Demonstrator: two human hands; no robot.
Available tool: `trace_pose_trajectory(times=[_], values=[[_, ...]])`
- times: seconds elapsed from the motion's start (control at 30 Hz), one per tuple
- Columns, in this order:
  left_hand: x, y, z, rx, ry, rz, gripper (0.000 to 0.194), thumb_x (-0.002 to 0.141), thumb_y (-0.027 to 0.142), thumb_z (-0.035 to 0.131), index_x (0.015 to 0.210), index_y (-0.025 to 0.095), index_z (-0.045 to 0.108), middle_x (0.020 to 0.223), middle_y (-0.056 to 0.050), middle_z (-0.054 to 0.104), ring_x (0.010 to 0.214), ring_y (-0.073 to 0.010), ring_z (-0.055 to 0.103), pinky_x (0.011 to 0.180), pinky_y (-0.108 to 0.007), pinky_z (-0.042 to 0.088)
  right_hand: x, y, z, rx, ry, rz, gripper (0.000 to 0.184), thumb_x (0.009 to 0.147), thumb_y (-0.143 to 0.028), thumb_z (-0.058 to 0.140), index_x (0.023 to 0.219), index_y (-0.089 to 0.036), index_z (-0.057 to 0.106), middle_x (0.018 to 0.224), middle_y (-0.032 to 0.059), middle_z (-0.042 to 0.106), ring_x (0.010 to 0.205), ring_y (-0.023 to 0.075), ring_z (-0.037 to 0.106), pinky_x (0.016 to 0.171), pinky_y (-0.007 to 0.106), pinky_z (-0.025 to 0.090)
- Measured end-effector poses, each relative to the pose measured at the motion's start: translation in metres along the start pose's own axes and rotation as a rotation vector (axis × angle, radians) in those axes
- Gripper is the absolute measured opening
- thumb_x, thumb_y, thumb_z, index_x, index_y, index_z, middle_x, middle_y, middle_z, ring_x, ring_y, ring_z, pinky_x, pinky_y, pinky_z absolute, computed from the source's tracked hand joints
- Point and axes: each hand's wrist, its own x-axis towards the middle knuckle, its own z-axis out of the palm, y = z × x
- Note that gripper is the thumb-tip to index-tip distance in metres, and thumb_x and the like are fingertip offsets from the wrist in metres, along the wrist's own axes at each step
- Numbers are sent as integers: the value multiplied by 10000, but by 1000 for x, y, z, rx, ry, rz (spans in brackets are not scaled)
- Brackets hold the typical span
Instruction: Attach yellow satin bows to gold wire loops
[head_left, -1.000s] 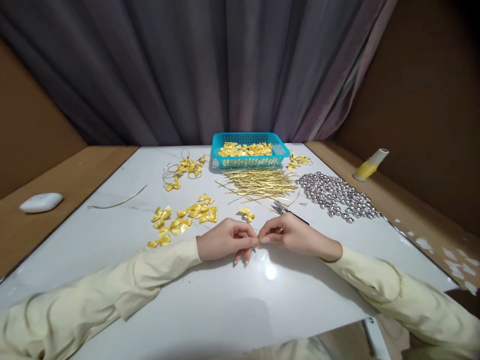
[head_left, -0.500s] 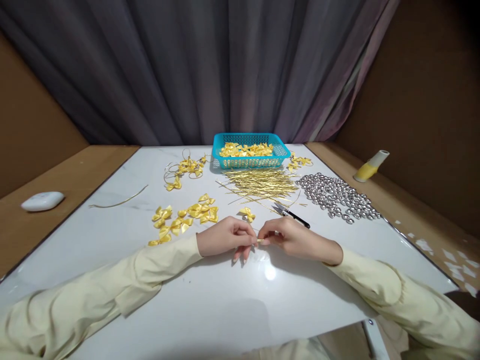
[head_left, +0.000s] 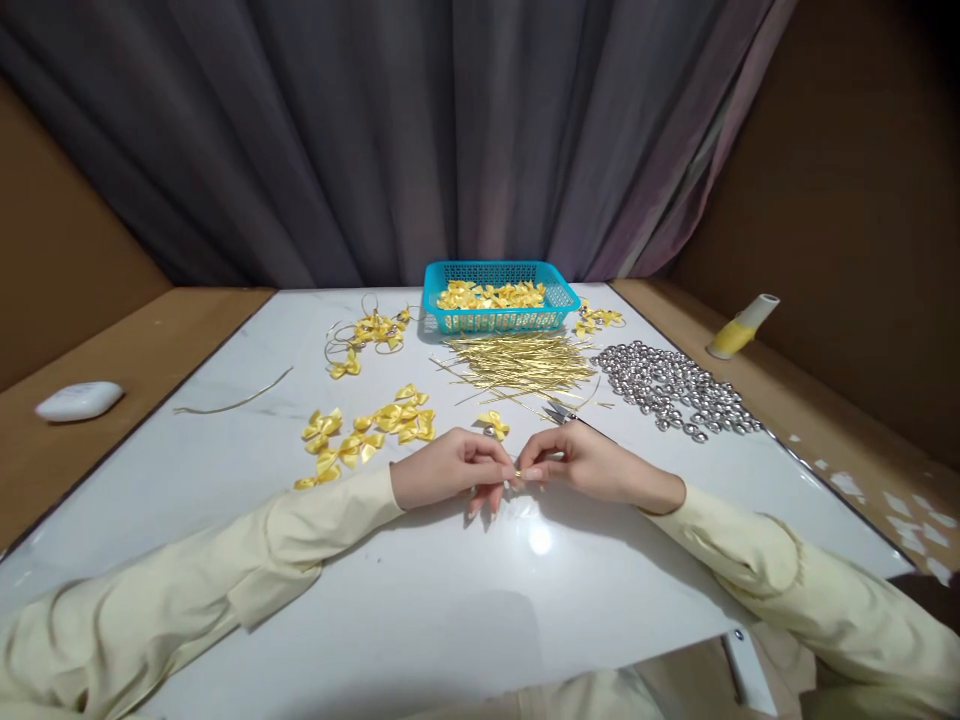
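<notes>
My left hand [head_left: 457, 468] and my right hand [head_left: 583, 464] meet fingertip to fingertip over the table. Both pinch a thin gold wire tie [head_left: 518, 474], of which only a short piece shows between them; the rest is hidden by my fingers. Just beyond my fingertips lies a yellow ribbon bow [head_left: 493, 420] with a small silver bead at it. Scissors [head_left: 559, 411] with dark handles lie partly hidden behind my right hand. To the left, several loose yellow bows [head_left: 401, 418] are spread near my left wrist.
A blue basket [head_left: 501, 322] of yellow bows stands at the back. Before it lies a pile of gold wire ties [head_left: 517, 362]. Silver beads [head_left: 675, 390] are heaped right. Bows with looped wires [head_left: 379, 330] lie back left, near a single wire [head_left: 234, 404].
My hands stay together at the same spot, the fingers shifting slightly on the wire. The gap between the fingertips widened a little, then narrowed again.
</notes>
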Motion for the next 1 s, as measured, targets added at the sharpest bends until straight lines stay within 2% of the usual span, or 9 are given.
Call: trace_pose_trajectory(times=[0.17, 0.3, 0.43, 0.57, 0.77, 1.0], values=[[1, 6, 1, -6, 32, -15, 227, 795, 322, 534, 749, 103, 574, 657, -51, 646, 454, -66, 507, 367, -166, 206, 0, -1, -3, 63, 40, -143, 84, 747, -194, 597, 682, -151, 630, 841, 47, 599, 799, 151, 551, 780, 305, 421], [1, 10, 1, 15, 120, -15, 243, 798, 336, 511, 776, 104, 582, 700, -58, 650, 495, -78, 516, 383, -180, 193, 0, 1, -5, 229, 3, -72, 70, 714, -203, 633, 669, -150, 637, 848, 38, 580, 788, 144, 543, 766, 306, 425], [0, 10, 0, 75, 182, 33, 233, 804, 319, 508, 766, 112, 606, 675, -21, 630, 513, -67, 503, 417, -179, 244, 0, 2, -7, 356, -25, 10, 60, 677, -200, 660, 674, -141, 646, 840, 35, 576, 752, 135, 527, 695, 280, 419], [0, 9, 2, 85, 130, 70, 206, 809, 299, 508, 766, 118, 598, 705, -26, 647, 531, -71, 514, 456, -179, 320, -1, 2, -7, 376, -35, 62, 47, 668, -178, 659, 665, -133, 647, 849, 37, 574, 723, 126, 517, 640, 258, 410], [-2, 7, 5, 57, 8, 28, 266, 804, 366, 524, 746, 117, 597, 650, -22, 637, 466, -66, 482, 457, -186, 371, -1, -4, -5, 386, -51, 74, 51, 658, -177, 674, 650, -134, 648, 795, 24, 564, 723, 127, 527, 718, 286, 421], [-2, 6, 5, 48, -20, 4, 203, 775, 304, 576, 753, 108, 620, 611, -14, 632, 443, -52, 461, 456, -171, 382, -1, -4, -5, 328, -95, 81, 54, 662, -194, 668, 680, -144, 655, 816, 21, 571, 768, 140, 535, 758, 298, 417]])
